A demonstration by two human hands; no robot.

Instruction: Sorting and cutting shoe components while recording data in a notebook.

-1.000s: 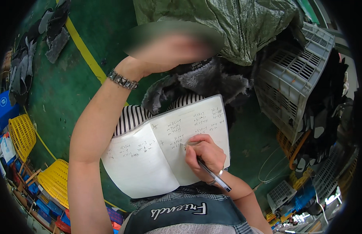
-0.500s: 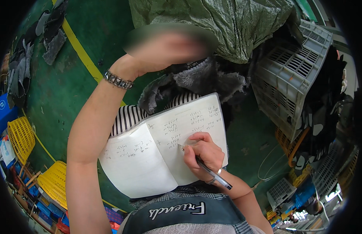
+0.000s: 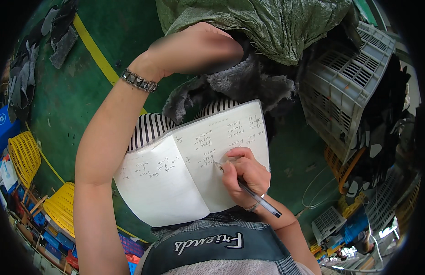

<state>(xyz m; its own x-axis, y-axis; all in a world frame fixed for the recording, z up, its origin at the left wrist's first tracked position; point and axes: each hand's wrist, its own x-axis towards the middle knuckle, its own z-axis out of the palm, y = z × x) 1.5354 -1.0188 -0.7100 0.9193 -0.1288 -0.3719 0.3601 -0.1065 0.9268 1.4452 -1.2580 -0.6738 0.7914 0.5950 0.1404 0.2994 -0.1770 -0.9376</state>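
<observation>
Right fingers: the right hand (image 3: 245,176) is curled shut around one pen (image 3: 249,191), its tip touching the right-hand page.
Pen: one, dark barrel, slanting down to the right past the wrist.
Notebook: one notebook (image 3: 194,165), open, two pages showing, both with handwriting too small to make out; it rests on the lap, over striped cloth (image 3: 150,128).
Left fingers: the left hand (image 3: 198,48) is raised over the dark fleece cloth (image 3: 249,82); its fingertips are blurred, so whether they grip anything cannot be told.
Bracelet: one bracelet (image 3: 139,80), studded, on the left wrist.
Green sack: one green sack (image 3: 276,23), crinkled, cut off by the top edge, lying over the fleece.
Grey crates: one large grey crate (image 3: 345,87) at the right, tilted; two smaller ones lower right, partly hidden.
Yellow baskets: two, one yellow basket (image 3: 24,156) at the left edge and another below it, both cut off by the rim.
Floor: green floor (image 3: 84,87) with one yellow line (image 3: 95,50); dark rags at upper left, hard to tell apart.
</observation>
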